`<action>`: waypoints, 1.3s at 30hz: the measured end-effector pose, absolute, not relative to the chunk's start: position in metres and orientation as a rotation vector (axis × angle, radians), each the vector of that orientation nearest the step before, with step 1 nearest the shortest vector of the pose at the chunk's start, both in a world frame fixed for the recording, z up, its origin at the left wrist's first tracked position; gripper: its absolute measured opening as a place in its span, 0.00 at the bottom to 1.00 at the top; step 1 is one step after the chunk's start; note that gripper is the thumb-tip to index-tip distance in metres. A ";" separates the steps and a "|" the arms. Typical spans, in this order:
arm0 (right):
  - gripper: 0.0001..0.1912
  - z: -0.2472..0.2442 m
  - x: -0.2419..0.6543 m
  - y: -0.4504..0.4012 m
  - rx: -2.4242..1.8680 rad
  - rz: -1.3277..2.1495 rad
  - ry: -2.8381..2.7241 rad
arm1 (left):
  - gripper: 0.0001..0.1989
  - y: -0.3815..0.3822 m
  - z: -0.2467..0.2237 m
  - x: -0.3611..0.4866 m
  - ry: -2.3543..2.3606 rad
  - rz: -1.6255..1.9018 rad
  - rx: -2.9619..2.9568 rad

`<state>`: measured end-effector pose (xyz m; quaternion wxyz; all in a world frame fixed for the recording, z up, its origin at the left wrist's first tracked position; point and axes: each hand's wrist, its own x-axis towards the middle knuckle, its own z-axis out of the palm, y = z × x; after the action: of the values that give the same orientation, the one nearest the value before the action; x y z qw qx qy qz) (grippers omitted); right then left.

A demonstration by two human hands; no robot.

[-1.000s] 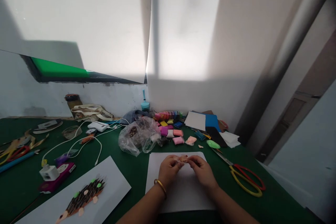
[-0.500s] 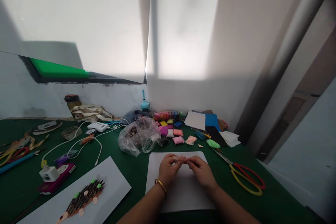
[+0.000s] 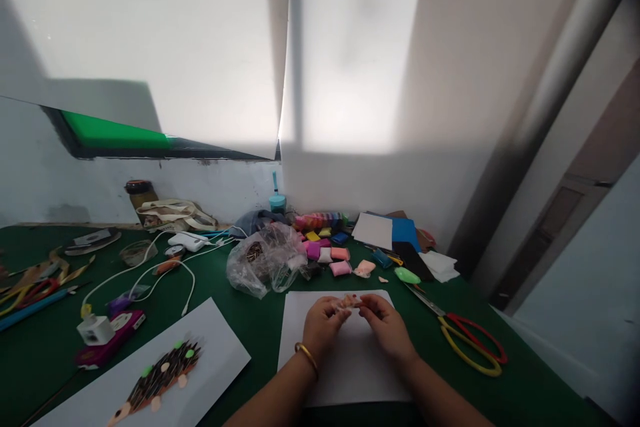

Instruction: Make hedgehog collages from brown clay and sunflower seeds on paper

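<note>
Between my two hands, over a stack of white paper [image 3: 353, 377], is a small crinkled clear plastic packet [image 3: 347, 303] with something peach-coloured in it. My left hand [image 3: 320, 328], with a gold bangle at the wrist, pinches its left side. The fingertips of my right hand [image 3: 387, 328] are closed on its right edge. A peach clay packet [image 3: 365, 268] and a small peach scrap [image 3: 383, 279] lie just beyond the paper. To the left rests a white sheet [image 3: 220, 347] bearing a hedgehog-like figure [image 3: 165, 370] of dark sticks with green and peach dots.
Large scissors [image 3: 473, 341] with red and yellow handles lie at the right. Behind the paper sit several coloured clay packets [image 3: 340, 253], a green packet [image 3: 407, 275] and a clear plastic bag [image 3: 265, 260]. White cables [image 3: 193, 280] and a charger [image 3: 95, 330] occupy the left.
My hands have drawn slightly apart, so more of the plastic packet shows between them. The right fingers have shifted a little to the right. The view has moved slightly.
</note>
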<state>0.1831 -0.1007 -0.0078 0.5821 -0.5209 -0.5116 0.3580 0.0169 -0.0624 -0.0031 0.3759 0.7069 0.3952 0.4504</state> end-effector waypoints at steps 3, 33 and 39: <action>0.18 -0.005 0.182 -0.102 -1.236 0.824 -1.270 | 0.12 -0.062 -0.004 0.017 0.981 1.102 1.794; 0.14 -0.002 0.178 -0.104 -1.203 0.663 -1.515 | 0.13 -0.065 -0.004 0.019 0.990 1.140 1.810; 0.14 0.002 0.177 -0.107 -1.228 0.623 -1.514 | 0.12 -0.063 -0.003 0.019 1.037 1.150 1.803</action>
<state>0.1772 -0.1068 0.0016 0.5207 -0.5123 -0.6315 0.2599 0.0187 -0.0630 -0.0030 0.3732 0.7040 0.4047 0.4488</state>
